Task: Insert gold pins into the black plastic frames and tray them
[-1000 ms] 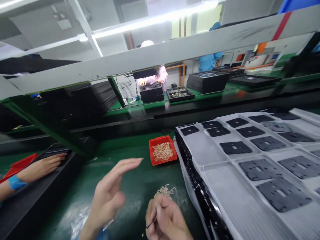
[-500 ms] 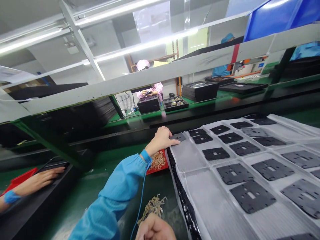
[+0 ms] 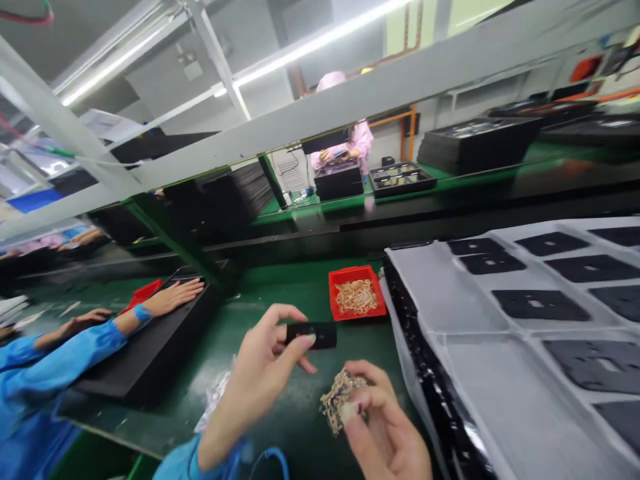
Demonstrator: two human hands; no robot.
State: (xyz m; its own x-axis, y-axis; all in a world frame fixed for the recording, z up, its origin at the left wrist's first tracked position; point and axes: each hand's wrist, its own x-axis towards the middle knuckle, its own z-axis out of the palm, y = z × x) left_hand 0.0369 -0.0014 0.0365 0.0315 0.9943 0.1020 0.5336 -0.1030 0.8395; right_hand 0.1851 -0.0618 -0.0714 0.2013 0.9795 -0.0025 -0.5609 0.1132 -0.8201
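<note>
My left hand (image 3: 265,367) pinches a small flat black plate (image 3: 324,335) between thumb and fingers, held tilted above the green bench. To its right, my right hand (image 3: 393,433) has its thumb and fingertips pressed together. Whatever those fingertips hold is too small and blurred to make out. Just behind them a loose pile of small tan pieces (image 3: 336,400) lies on the bench. Black plates with holes (image 3: 540,305) rest in the compartments of a whitish liner tray (image 3: 480,360) at my right.
A red bin (image 3: 383,311) of similar tan pieces stands beyond my hands, beside the tray. At left, a co-worker's hand (image 3: 173,298) rests on a black box (image 3: 135,357). A green post (image 3: 173,233) rises behind it. Another person in pink (image 3: 357,143) works across the line.
My left hand has come back from the liner tray with a black plate in it. My right hand has risen farther into view, beside the tan pile. The view has swung left.
</note>
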